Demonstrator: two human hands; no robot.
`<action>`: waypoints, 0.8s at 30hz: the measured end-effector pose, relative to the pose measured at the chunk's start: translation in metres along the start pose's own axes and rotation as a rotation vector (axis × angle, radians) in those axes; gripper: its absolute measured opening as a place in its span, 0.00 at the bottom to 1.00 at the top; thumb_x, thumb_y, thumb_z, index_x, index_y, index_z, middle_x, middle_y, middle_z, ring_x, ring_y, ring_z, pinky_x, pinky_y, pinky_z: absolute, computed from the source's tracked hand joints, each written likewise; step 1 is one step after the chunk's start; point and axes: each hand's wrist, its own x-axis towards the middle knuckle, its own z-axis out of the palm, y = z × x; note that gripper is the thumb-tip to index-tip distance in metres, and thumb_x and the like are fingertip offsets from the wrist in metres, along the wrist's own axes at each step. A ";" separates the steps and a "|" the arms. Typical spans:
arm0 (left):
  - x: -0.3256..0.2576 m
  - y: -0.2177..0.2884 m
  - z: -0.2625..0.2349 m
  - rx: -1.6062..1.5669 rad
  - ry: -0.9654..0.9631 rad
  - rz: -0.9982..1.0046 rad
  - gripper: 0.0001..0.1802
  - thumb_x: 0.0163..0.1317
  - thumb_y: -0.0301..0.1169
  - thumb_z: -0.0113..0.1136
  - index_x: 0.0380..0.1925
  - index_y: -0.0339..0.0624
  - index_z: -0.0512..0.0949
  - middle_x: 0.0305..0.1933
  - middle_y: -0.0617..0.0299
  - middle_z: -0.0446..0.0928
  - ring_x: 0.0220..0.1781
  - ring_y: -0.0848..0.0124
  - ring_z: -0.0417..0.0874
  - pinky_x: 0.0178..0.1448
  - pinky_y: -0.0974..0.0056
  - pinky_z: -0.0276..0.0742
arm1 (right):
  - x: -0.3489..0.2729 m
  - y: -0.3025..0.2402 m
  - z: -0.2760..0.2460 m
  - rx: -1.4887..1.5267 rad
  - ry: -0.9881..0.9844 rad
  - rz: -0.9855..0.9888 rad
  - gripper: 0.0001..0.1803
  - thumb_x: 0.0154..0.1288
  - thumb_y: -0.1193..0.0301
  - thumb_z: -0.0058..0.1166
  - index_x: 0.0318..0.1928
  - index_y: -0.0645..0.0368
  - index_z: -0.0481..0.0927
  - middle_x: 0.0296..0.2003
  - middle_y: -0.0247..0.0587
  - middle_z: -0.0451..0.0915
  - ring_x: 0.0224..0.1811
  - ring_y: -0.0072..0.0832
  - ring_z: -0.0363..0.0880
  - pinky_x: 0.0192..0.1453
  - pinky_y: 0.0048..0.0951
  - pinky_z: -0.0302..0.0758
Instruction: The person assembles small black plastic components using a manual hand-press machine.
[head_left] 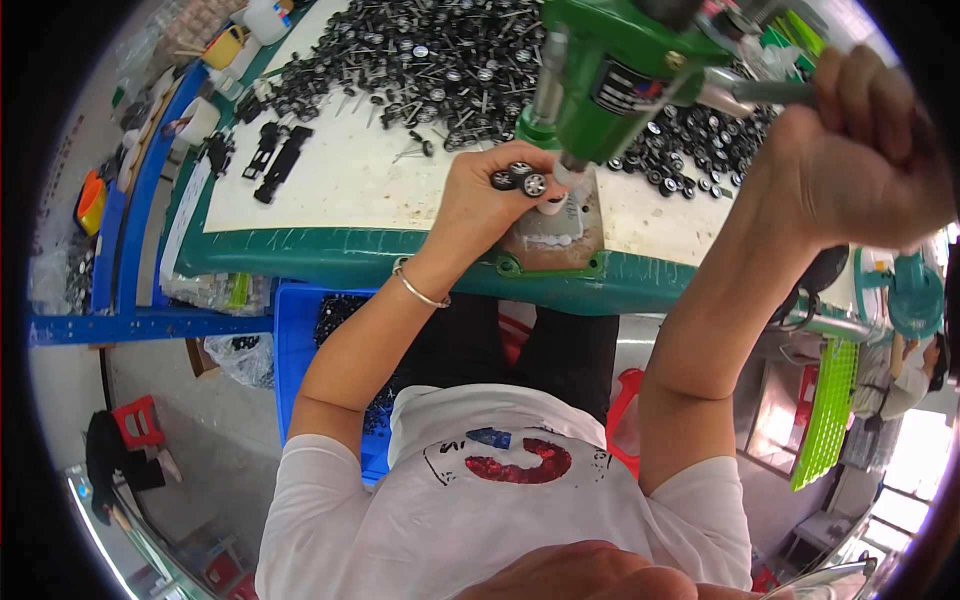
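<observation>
My left hand [478, 196] is closed around several small black toy wheels [520, 179] with silver hubs, some perhaps on axles my fingers hide. It sits at the front of a green hand press [618, 95], right by the tip of the ram. Just under my fingertips is a small white fixture [552, 204] on the press's metal base plate [562, 250]. Raised at the right, my right hand [868, 160] wraps around the end of the press's lever [770, 92]. Whether the ram touches a wheel is hidden by my fingers.
A large heap of wheels on axles [420, 60] covers the back of the table; loose wheels [685, 155] lie right of the press. Two black toy car chassis [283, 165] lie at left. A blue bin [288, 350] stands below the green table edge [340, 250]. A person [905, 380] is at far right.
</observation>
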 end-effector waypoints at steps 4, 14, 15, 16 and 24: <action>-0.001 0.001 0.002 -0.048 0.016 -0.014 0.13 0.50 0.23 0.69 0.38 0.34 0.83 0.37 0.62 0.83 0.38 0.78 0.80 0.43 0.72 0.76 | 0.002 -0.006 0.006 0.071 0.047 0.079 0.13 0.63 0.66 0.48 0.23 0.52 0.64 0.15 0.22 0.54 0.15 0.14 0.49 0.17 0.18 0.46; -0.005 0.008 0.008 -0.240 0.038 -0.156 0.15 0.53 0.20 0.66 0.44 0.37 0.82 0.34 0.65 0.80 0.33 0.81 0.77 0.35 0.75 0.73 | 0.027 0.021 -0.009 0.195 0.015 0.350 0.12 0.65 0.73 0.41 0.22 0.58 0.62 0.18 0.28 0.53 0.19 0.17 0.47 0.22 0.23 0.46; -0.004 0.008 0.006 -0.238 0.035 -0.153 0.15 0.53 0.20 0.66 0.44 0.37 0.82 0.34 0.65 0.80 0.33 0.81 0.77 0.35 0.75 0.73 | 0.036 0.031 -0.004 0.045 0.076 0.385 0.12 0.69 0.70 0.42 0.31 0.66 0.70 0.21 0.30 0.63 0.20 0.17 0.57 0.23 0.18 0.53; -0.003 0.005 0.003 -0.348 0.036 -0.189 0.14 0.53 0.21 0.66 0.42 0.38 0.82 0.32 0.65 0.79 0.32 0.81 0.78 0.32 0.76 0.71 | 0.037 0.039 0.000 0.096 0.042 0.516 0.12 0.70 0.66 0.45 0.30 0.59 0.70 0.18 0.24 0.60 0.16 0.13 0.56 0.18 0.16 0.53; 0.000 -0.005 -0.078 -0.206 0.276 -0.339 0.12 0.53 0.32 0.69 0.37 0.46 0.78 0.30 0.64 0.80 0.30 0.76 0.82 0.27 0.75 0.66 | 0.001 0.046 -0.016 0.004 -0.059 0.726 0.20 0.71 0.57 0.46 0.49 0.62 0.77 0.30 0.28 0.77 0.25 0.16 0.72 0.28 0.19 0.68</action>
